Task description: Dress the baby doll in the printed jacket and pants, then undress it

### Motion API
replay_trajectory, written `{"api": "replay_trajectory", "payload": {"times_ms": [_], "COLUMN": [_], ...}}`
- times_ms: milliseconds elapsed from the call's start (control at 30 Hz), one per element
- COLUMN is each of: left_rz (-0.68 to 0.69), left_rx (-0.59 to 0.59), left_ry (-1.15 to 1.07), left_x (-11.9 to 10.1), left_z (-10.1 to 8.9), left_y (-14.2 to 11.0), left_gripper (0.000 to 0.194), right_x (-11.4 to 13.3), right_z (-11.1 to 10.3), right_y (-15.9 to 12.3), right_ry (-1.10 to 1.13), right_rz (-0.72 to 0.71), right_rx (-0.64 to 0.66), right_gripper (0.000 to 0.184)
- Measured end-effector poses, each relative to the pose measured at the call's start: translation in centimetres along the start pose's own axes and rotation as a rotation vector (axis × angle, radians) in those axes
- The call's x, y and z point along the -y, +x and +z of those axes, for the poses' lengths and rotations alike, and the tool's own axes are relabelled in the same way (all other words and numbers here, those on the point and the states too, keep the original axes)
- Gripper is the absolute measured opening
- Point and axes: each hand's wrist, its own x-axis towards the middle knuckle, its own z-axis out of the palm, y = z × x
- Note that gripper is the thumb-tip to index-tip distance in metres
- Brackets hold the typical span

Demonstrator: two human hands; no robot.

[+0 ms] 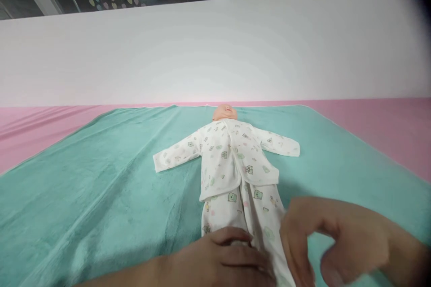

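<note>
A baby doll (225, 112) lies on its back, its head at the far end. It wears a white printed jacket (218, 152) with both sleeves spread out to the sides. Below the jacket, white trousers (225, 208) with the same small animal print run toward me. Across the trouser legs rests my left hand (232, 258), fingers stretched out and partly cut off by the bottom edge. My right hand (323, 237) is at the right trouser leg, its fingers bent downward against the cloth and the thumb apart from them. The lower ends of the trousers are out of view.
Under the doll spreads a teal blanket (111, 179) with some creases. A pink sheet (377, 134) shows beyond its edges. A white wall (202, 54) rises behind, with dark glass and heart stickers above it.
</note>
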Motion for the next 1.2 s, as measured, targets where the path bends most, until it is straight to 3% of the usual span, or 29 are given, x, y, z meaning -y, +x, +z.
{"api": "replay_trajectory", "payload": {"times_ms": [100, 200, 300, 367, 433, 500, 567, 600, 700, 800, 933, 1100, 1200], "left_rz": [0.056, 0.113, 0.024, -0.113, -0.232, -0.301, -0.331, -0.341, -0.373, -0.38, -0.352, -0.306, -0.273], "left_rx": [0.042, 0.026, -0.208, -0.331, -0.337, -0.314, -0.308, -0.305, -0.302, -0.323, -0.378, -0.448, -0.416], "left_ry": [-0.044, -0.127, -0.029, 0.129, 0.267, 0.357, 0.414, 0.435, 0.474, 0.495, 0.473, 0.395, 0.364], "left_x": [1.0, 1.3, 1.1, 1.4, 2.1, 3.2, 4.3, 4.6, 4.9, 4.9, 5.0, 4.6, 4.2], "left_z": [0.6, -0.1, -1.4, -2.3, -3.0, -3.4, -3.4, -3.4, -3.3, -3.2, -3.3, -3.0, -2.8], "left_y": [-0.3, -0.4, -0.8, -1.1, -1.3, -1.5, -1.5, -1.6, -1.6, -1.5, -1.4, -1.2, -0.9], "left_gripper": [0.018, 0.01, 0.009, 0.019, 0.032, 0.04, 0.039, 0.036, 0.028, 0.022, 0.013, 0.019, 0.017], "right_x": [-2.0, -4.1, -5.0, -5.0, -4.7, -4.2, -3.8, -3.7, -3.5, -3.4, -3.4, -4.0, -4.4], "right_z": [-1.1, -1.6, -1.8, -2.0, -2.3, -2.8, -3.5, -3.8, -4.1, -3.8, -3.0, -2.9, -3.1], "right_y": [0.0, 0.1, 0.0, -0.2, -0.5, -0.7, -0.9, -0.9, -0.7, -0.1, 0.5, 0.3, 0.1], "right_ry": [0.144, 0.299, 0.382, 0.379, 0.357, 0.299, 0.156, 0.064, -0.197, -0.439, -0.674, -0.896, -0.923], "right_rz": [0.126, 0.212, 0.258, 0.192, 0.004, -0.174, -0.151, -0.077, 0.161, 0.233, 0.222, 0.152, 0.098], "right_rx": [-0.06, 0.075, 0.264, 0.275, 0.031, -0.374, -0.685, -0.761, -0.806, -0.809, -0.765, -0.799, -0.813], "right_gripper": [0.034, 0.035, 0.042, 0.043, 0.032, 0.023, 0.022, 0.022, 0.023, 0.022, 0.009, 0.016, 0.017]}}
